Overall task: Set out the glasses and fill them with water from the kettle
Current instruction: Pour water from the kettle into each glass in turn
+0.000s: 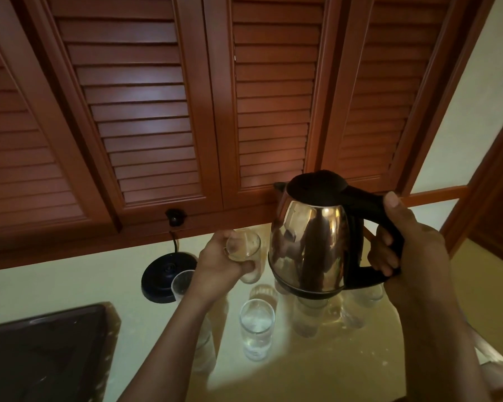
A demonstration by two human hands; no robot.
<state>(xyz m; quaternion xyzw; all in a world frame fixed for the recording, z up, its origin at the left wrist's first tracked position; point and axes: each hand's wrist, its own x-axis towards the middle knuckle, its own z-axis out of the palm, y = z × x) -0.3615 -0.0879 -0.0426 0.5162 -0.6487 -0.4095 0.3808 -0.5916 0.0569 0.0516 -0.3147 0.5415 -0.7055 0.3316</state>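
Observation:
My right hand (401,242) grips the black handle of a shiny steel kettle (311,242), held upright in the air above the counter. Just left of the kettle, my left hand (218,265) holds a clear glass (243,245) tilted with its mouth toward me. A glass with water in it (256,329) stands on the pale counter (70,288) below. Several more glasses (305,317) stand under and behind the kettle, partly hidden by it. Another glass (182,282) sits by the kettle's black base (169,274).
Brown louvred cabinet doors (157,111) hang low over the counter's back. The base's cord runs up to a socket (174,217). A dark tray (41,352) lies at the front left. A wooden door frame (491,198) stands at the right.

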